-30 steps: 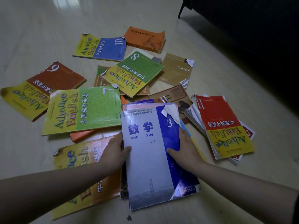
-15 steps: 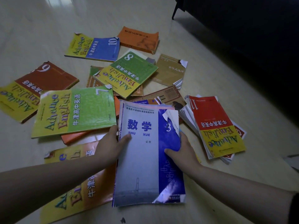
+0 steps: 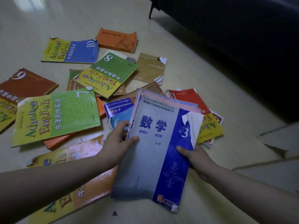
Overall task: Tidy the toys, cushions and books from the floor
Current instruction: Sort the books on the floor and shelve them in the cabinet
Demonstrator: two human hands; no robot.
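A small stack of thin books, topped by a grey and blue maths book (image 3: 152, 159) with a torn corner, is lifted off the floor and tilted. My left hand (image 3: 116, 143) grips its left edge, thumb on the cover. My right hand (image 3: 192, 156) grips the right edge, thumb on the blue strip. Below the raised stack a blue book marked 4-2 (image 3: 118, 110) lies uncovered. Many other textbooks are scattered on the floor around it: a green one numbered 7 (image 3: 56, 117), a green one numbered 8 (image 3: 106, 75), and a red and yellow pile (image 3: 208, 125).
An orange and yellow book (image 3: 71, 188) lies under my left forearm. More books lie farther off: a blue one numbered 10 (image 3: 71, 50), an orange one (image 3: 118, 39), a brown one (image 3: 150, 68), a maroon one numbered 6 (image 3: 22, 84). A dark sofa (image 3: 234, 38) stands at right.
Both hands have raised the maths stack off the floor and shifted it to the right, uncovering the blue 4-2 book beneath. The camera has come closer.
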